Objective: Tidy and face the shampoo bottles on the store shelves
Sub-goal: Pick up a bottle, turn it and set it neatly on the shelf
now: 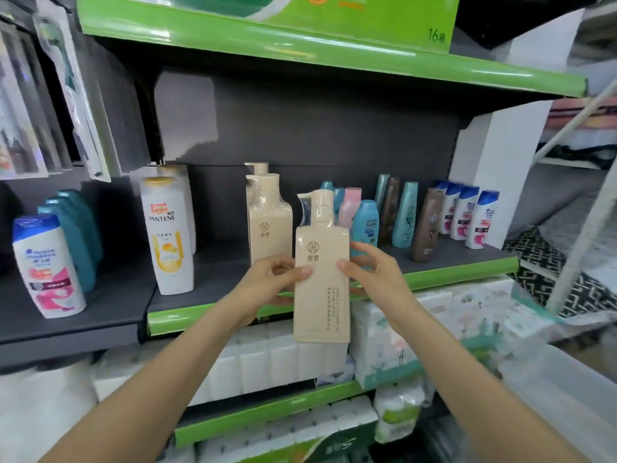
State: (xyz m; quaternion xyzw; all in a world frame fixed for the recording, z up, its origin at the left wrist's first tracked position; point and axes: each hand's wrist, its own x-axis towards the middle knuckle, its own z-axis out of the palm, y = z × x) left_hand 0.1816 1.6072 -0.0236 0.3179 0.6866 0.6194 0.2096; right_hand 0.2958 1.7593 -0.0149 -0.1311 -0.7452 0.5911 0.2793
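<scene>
While our left hand (273,279) and right hand (370,272) each keep grip on sides of beige pump bottle (322,272), we hold it upright, label facing us, off grey shelf (213,282); matching beige bottles (269,222) behind, Pantene bottle (167,235) left.

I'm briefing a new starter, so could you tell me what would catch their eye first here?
First, the beige pump bottle held upright in mid-air before the shelf, left hand and right hand gripping its sides. Behind it, two matching beige bottles stand on the dark shelf, with a white Pantene bottle to their left.
</scene>
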